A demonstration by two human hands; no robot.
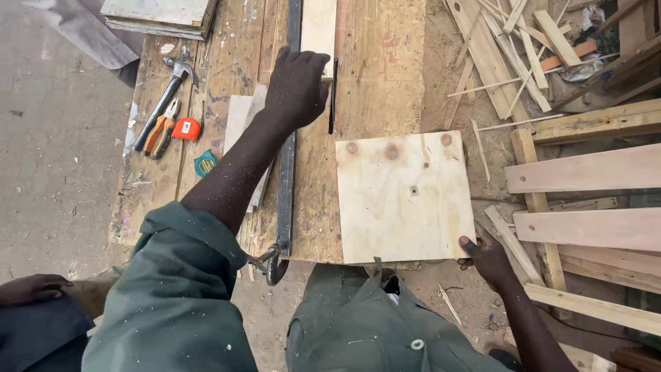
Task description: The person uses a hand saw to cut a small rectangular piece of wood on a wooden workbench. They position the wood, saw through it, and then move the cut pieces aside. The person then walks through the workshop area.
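My left hand [297, 84] reaches forward over the wooden workbench [379, 76] and presses down on a narrow pale board [319, 24] that lies beside a long dark metal bar [286, 186]. A black pencil-like stick [333, 96] lies just right of that hand. My right hand [487, 256] grips the near right corner of a square plywood sheet [403, 196], which lies flat on the bench and overhangs its near edge. A metal clamp [270, 262] hangs at the bar's near end.
A hammer [164, 96], orange-handled pliers [163, 131], an orange tape measure [186, 128] and a green roll [205, 163] lie at the bench's left. Timber planks [585, 207] and offcut strips [516, 48] crowd the sandy ground at right. Another person's hand [31, 288] shows at bottom left.
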